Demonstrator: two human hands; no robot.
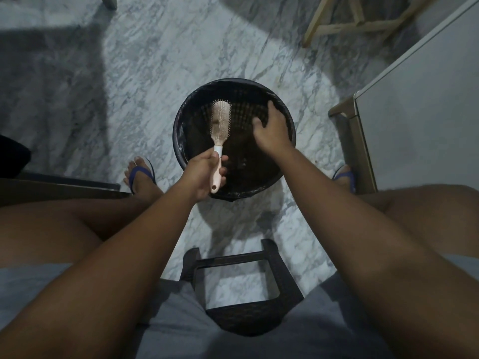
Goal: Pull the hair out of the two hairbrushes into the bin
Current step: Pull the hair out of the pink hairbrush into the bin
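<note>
Seated here, dark stool (pixel 269 301) between my knees, both arms reaching forward over the bin (pixel 179 130) on the marble floor (pixel 155 60). My left hand (pixel 203 174) is clenched round the handle of the hairbrush (pixel 219 149), fingers wrapped near the white collar, head pointing away from me and hanging right over the bin's mouth. The bristles face up and there's a pale mat of hair (pixel 217 125) packed down among them, so this one isn't clean yet.

My right hand (pixel 273 130) hovers palm-down over the far side of the bin, fingers loose and spread, gripping nothing I can make out.

How it'll handle, as I judge it: the brush is light, stiff plastic, so one fist on the handle is enough. The hair is soft, tangled and clingy. Best to pinch the mat at its edge near the base of the pins and peel it up along them, not yank from the middle, or it'll tear into wisps.

The second brush isn't in sight. Beyond the bin, a wooden frame (pixel 363 24).
</note>
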